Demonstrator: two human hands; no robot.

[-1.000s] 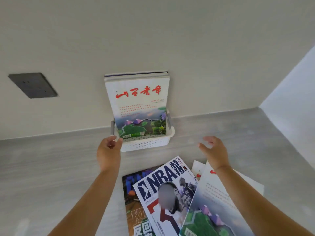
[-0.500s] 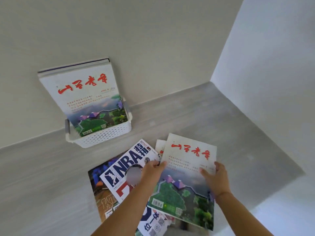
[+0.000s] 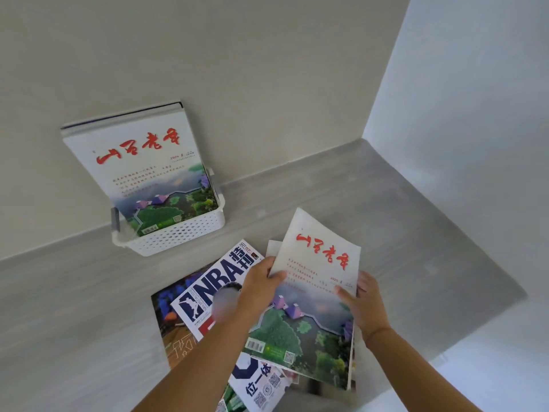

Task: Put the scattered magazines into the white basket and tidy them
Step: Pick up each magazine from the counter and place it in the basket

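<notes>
Grey desk (image 3: 371, 203): white basket (image 3: 178, 236) at back edge, magazines upright inside. Landscape-cover magazine (image 3: 312, 307) atop front-edge pile: light, floppy, glossy, likely slippery. Left hand (image 3: 261, 288), right hand (image 3: 367, 304) pinch its side edges; far corner curls. Best supported mid-sides.

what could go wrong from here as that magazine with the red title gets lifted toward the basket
1. The held magazine is gripped only at its side edges by the left hand and right hand; its top corner already curls, so it may flop or crease.
2. The white basket is shallow, and the magazines in the basket lean tall against the wall; a nudge might tip them.
3. Lifting may drag the NBA magazine underneath.
</notes>
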